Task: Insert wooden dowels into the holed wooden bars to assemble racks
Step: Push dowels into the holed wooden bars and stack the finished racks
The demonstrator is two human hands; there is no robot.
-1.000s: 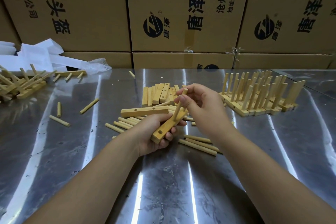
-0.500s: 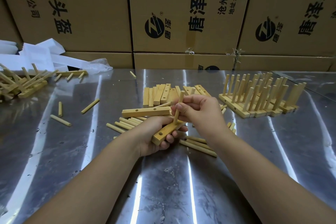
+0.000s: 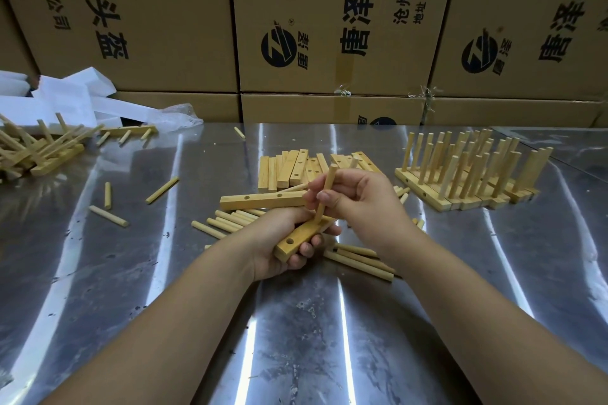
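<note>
Head view: left hand grips 1 holed bar (tilted), right hand fingers pinching dowel upright.

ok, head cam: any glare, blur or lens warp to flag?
Head view: bright streaks of glare across the metal table; wide-angle bowing in the cartons; hands sharp, left hand on the bar, right hand on the dowel.
</note>
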